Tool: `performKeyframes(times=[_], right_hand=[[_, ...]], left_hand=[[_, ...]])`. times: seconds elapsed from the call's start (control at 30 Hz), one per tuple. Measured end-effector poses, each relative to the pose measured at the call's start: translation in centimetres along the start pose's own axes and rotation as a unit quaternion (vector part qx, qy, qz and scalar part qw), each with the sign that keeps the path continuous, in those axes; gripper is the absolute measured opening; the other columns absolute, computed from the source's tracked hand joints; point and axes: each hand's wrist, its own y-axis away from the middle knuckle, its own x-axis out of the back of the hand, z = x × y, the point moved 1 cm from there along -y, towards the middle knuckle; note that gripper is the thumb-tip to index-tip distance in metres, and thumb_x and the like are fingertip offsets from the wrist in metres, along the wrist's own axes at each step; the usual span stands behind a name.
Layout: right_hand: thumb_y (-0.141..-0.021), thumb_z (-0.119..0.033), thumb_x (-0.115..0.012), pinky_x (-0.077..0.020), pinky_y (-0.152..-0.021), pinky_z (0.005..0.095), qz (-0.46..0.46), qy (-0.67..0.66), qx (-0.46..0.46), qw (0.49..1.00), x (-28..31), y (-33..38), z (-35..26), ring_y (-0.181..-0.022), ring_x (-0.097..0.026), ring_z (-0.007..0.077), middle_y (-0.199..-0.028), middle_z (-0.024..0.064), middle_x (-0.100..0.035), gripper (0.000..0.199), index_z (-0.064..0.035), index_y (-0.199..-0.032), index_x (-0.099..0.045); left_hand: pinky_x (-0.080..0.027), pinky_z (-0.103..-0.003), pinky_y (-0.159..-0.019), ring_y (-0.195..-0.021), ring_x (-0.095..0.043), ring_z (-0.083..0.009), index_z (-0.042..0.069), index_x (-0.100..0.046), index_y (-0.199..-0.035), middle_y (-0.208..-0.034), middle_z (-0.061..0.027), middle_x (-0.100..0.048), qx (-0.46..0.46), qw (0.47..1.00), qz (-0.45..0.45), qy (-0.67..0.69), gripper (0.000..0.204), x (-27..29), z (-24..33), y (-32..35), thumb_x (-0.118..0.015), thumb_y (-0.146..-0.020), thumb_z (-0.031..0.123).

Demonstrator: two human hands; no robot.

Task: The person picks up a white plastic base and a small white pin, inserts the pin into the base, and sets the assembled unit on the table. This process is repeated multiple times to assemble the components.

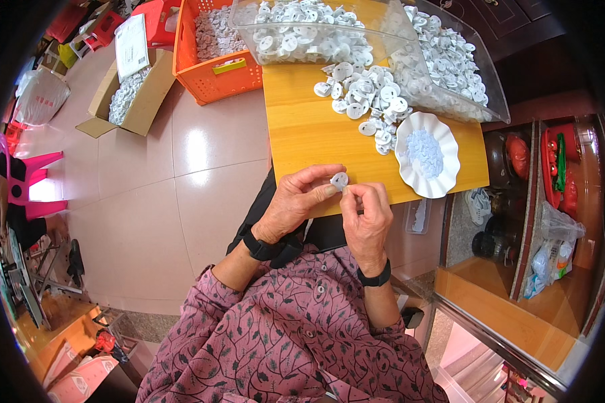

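Observation:
Between thumb and forefinger, my left hand (290, 203) pinches a small white round plastic piece (339, 179) just over the near edge of the wooden table (294, 114). My right hand (368, 218) is closed, its thumb and forefinger pressed together at the lower side of that piece. Whatever those fingertips hold is too small to make out. Beyond my hands, a loose pile of similar white round pieces (364, 93) lies on the table. To the right of the pile stands a white scalloped dish (444, 134) with many tiny pale-blue bits in it.
Two clear plastic bins (302, 57) (494, 101) full of white pieces stand at the table's far side. An orange crate (225, 84) and a cardboard box (151, 101) hold more, at the left. Open shelves (477, 269) with bags are on the right; a pink stool (40, 185) is far left.

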Motion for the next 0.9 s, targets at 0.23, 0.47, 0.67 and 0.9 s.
performKeyframes(times=[0.23, 0.47, 0.67, 0.9], right_hand=[[-0.081, 0.004, -0.068, -0.0516, -0.061, 0.0388, -0.011, 0.047, 0.021, 0.999, -0.1, 0.08, 0.06, -0.073, -0.062, 0.0305, -0.087, 0.012, -0.057, 0.014, -0.0025, -0.089, -0.059], [-0.085, -0.001, -0.066, -0.0493, -0.061, 0.0419, -0.058, 0.096, 0.053, 0.992, 0.2, -0.25, -0.33, -0.073, -0.059, 0.033, -0.083, 0.0125, -0.054, 0.012, -0.003, -0.09, -0.055], [-0.088, -0.004, -0.064, -0.048, -0.062, 0.0435, -0.082, 0.082, 0.029, 0.993, 0.16, -0.26, -0.39, -0.074, -0.058, 0.0352, -0.083, 0.0137, -0.053, 0.011, -0.003, -0.092, -0.053], [-0.09, -0.004, -0.063, -0.0479, -0.063, 0.0433, -0.097, 0.042, -0.016, 0.994, -0.07, -0.23, -0.18, -0.075, -0.059, 0.0353, -0.083, 0.015, -0.055, 0.009, -0.0016, -0.093, -0.054]], left_hand=[[-0.049, -0.028, -0.097, -0.108, -0.061, -0.0143, 0.001, -0.062, -0.126, -0.119, -0.0062, -0.065, -0.017, 0.999, -0.005, -0.037, 0.032, 0.11, 0.15, 0.09, -0.062, -0.095, 0.003], [-0.048, -0.028, -0.097, -0.109, -0.06, -0.0139, 0.002, -0.064, -0.124, -0.117, -0.0046, -0.065, -0.057, 0.989, -0.019, -0.132, 0.031, 0.42, 0.55, 0.21, -0.064, -0.093, 0.002], [-0.049, -0.028, -0.097, -0.109, -0.06, -0.0148, 0.002, -0.064, -0.124, -0.118, -0.0062, -0.065, -0.058, 0.988, -0.026, -0.138, 0.032, 0.45, 0.71, 0.2, -0.065, -0.092, 0.002], [-0.049, -0.027, -0.096, -0.11, -0.061, -0.0148, 0.002, -0.065, -0.123, -0.117, -0.0061, -0.065, -0.063, 0.985, -0.026, -0.158, 0.03, 0.92, 0.81, 0.23, -0.064, -0.094, 0.004]])
